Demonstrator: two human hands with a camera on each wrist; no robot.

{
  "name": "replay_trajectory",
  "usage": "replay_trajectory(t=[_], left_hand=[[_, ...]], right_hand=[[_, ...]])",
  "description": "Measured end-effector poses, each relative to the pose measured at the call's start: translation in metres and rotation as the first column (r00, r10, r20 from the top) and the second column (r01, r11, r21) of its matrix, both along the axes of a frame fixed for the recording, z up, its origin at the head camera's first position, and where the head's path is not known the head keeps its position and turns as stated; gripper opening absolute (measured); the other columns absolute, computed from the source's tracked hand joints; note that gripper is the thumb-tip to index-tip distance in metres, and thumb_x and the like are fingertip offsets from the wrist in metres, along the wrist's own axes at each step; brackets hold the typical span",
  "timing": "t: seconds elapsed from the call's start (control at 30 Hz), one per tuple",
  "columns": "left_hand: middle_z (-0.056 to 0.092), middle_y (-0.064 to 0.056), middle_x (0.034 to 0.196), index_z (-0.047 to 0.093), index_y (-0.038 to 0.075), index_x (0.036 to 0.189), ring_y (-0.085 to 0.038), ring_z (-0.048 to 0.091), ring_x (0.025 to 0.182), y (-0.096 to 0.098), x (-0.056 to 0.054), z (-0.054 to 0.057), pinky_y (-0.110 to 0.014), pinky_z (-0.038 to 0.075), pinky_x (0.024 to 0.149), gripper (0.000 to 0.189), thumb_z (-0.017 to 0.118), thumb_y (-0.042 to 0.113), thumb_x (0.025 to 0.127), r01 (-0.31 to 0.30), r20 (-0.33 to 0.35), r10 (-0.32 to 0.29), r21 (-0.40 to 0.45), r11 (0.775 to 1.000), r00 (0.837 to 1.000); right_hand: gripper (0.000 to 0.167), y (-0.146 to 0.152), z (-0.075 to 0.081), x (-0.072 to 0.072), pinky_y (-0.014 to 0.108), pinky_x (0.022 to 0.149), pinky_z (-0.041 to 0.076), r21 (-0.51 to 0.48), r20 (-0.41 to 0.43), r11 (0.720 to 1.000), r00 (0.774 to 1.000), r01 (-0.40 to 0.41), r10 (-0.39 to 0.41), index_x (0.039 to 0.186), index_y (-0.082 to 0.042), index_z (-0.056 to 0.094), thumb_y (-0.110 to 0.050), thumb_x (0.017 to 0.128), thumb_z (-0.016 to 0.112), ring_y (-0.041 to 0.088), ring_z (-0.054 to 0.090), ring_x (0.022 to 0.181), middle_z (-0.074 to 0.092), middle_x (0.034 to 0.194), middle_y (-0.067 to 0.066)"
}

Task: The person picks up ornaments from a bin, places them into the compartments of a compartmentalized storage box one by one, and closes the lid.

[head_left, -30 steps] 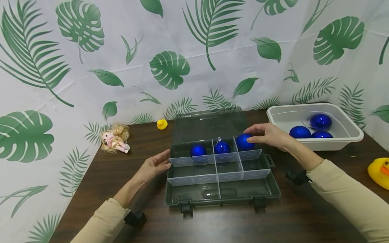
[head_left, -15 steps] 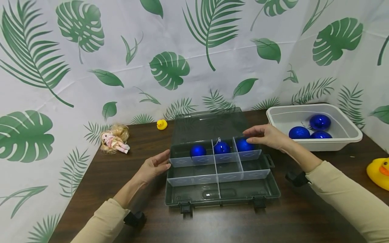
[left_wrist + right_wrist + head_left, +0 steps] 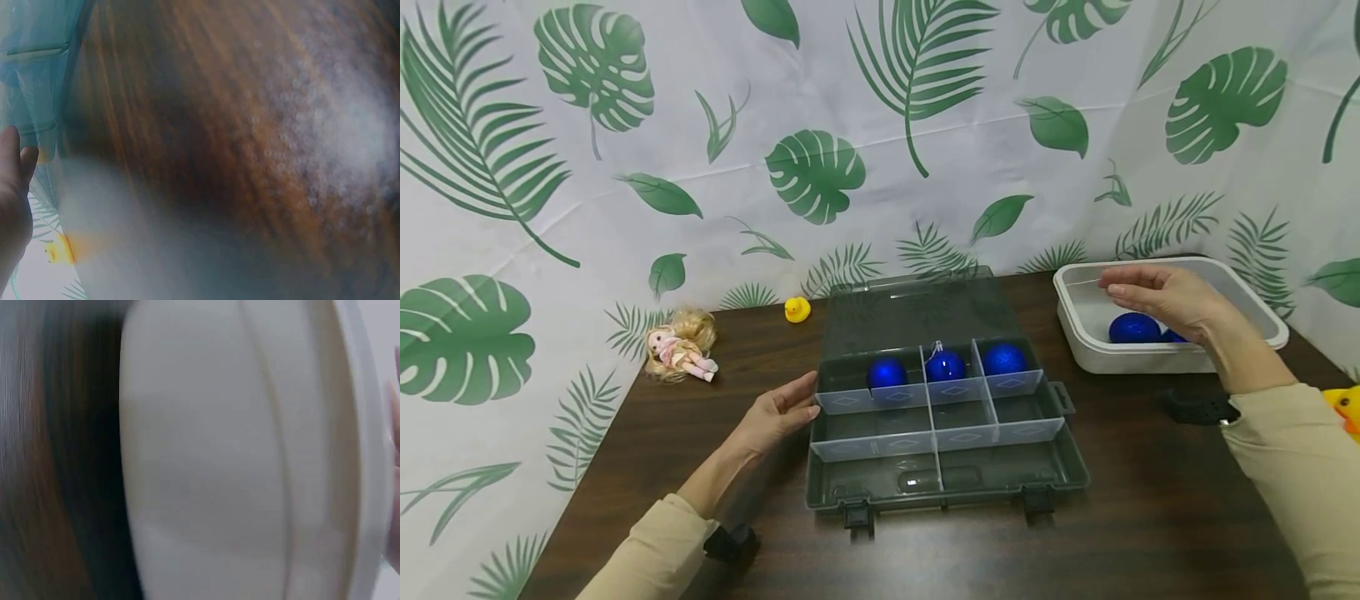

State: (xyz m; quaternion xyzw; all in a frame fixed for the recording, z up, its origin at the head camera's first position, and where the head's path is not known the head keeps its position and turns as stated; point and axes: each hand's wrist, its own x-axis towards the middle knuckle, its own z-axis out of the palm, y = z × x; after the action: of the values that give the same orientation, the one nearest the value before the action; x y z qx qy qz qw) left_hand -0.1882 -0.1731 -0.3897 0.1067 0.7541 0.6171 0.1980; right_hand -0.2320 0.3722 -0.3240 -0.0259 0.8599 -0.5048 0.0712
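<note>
A dark see-through organizer box [image 3: 951, 482] lies with its lid raised at the back. Its back row holds a matte blue Christmas ball [image 3: 887, 373], a shiny blue ball [image 3: 946, 365] with a clear hanger, and a glittery blue ball [image 3: 1004, 359], each in its own compartment. At the box's left side my left hand [image 3: 775, 414] rests with relaxed fingers touching the edge. My right hand [image 3: 1172, 302] hovers over the white plastic bin [image 3: 1135, 362], holding nothing. Inside the bin sits another glittery blue ball [image 3: 1134, 327]; the hand hides much of what lies behind it.
A small yellow rubber duck [image 3: 797, 309] and a blonde doll [image 3: 682, 346] lie at the back left of the dark wooden table [image 3: 970, 558]. A larger yellow duck [image 3: 1347, 410] shows at the right edge, partly behind the sleeve. Leaf-print cloth hangs behind.
My right hand has let go of the glittery ball in the back right compartment and moved right, over the white bin. The left hand has stayed at the box's edge.
</note>
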Motion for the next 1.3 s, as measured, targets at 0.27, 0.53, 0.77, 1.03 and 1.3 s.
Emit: replay_trajectory(t=[0.27, 0.53, 0.77, 1.03, 1.3], left_hand=[[0.028, -0.020, 0.151, 0.026, 0.001, 0.147, -0.033, 0.031, 0.137, -0.002, 0.001, -0.001, -0.043, 0.033, 0.106, 0.064, 0.058, 0.007, 0.092, 0.001, 0.003, -0.001, 0.002, 1.000, 1.000], [0.028, -0.020, 0.151, 0.025, 0.001, 0.147, -0.033, 0.032, 0.137, -0.001, 0.001, -0.001, -0.042, 0.034, 0.106, 0.064, 0.057, 0.006, 0.093, -0.005, 0.012, 0.004, 0.015, 1.000, 1.000], [0.030, -0.020, 0.150, 0.026, 0.002, 0.148, -0.032, 0.032, 0.137, 0.000, -0.001, 0.000, -0.043, 0.034, 0.106, 0.064, 0.057, 0.008, 0.093, -0.004, 0.015, 0.004, 0.019, 1.000, 1.000], [0.028, -0.021, 0.150, 0.025, 0.001, 0.147, -0.033, 0.031, 0.137, -0.001, -0.001, 0.001, -0.040, 0.036, 0.104, 0.064, 0.057, 0.006, 0.093, -0.002, -0.004, 0.002, 0.014, 1.000, 1.000], [0.027, -0.024, 0.150, 0.024, -0.002, 0.147, -0.035, 0.031, 0.137, -0.001, 0.000, 0.001, -0.035, 0.039, 0.103, 0.063, 0.056, 0.006, 0.093, 0.015, -0.007, -0.014, 0.024, 1.000, 1.000]], right_hand=[[0.072, 0.040, -0.011, -0.002, 0.057, 0.102, 0.035, 0.240, 0.069, 0.970, 0.997, -0.031, 0.015, 0.141, 0.003, 0.036, -0.046, 0.092, 0.055, 0.030, 0.043, 0.124, 0.055, 0.129, -0.001], [0.064, 0.034, -0.009, -0.011, 0.065, 0.094, 0.035, 0.401, 0.101, 0.902, 0.987, -0.159, 0.128, 0.133, 0.008, 0.044, -0.036, 0.091, 0.061, 0.049, 0.041, 0.120, 0.045, 0.134, 0.033], [0.058, 0.025, -0.011, -0.018, 0.061, 0.094, 0.038, 0.411, 0.128, 0.883, 0.973, -0.226, 0.190, 0.131, 0.009, 0.047, -0.034, 0.093, 0.058, 0.048, 0.043, 0.119, 0.050, 0.130, 0.030], [0.056, 0.020, -0.015, -0.022, 0.057, 0.090, 0.044, 0.407, 0.136, 0.886, 0.974, -0.223, 0.182, 0.127, 0.007, 0.053, -0.038, 0.094, 0.056, 0.044, 0.052, 0.113, 0.055, 0.125, 0.028], [0.054, 0.012, -0.019, -0.021, 0.052, 0.088, 0.049, 0.292, 0.187, 0.924, 0.962, -0.246, 0.197, 0.127, 0.008, 0.052, -0.034, 0.094, 0.056, 0.032, 0.056, 0.110, 0.057, 0.125, 0.023]])
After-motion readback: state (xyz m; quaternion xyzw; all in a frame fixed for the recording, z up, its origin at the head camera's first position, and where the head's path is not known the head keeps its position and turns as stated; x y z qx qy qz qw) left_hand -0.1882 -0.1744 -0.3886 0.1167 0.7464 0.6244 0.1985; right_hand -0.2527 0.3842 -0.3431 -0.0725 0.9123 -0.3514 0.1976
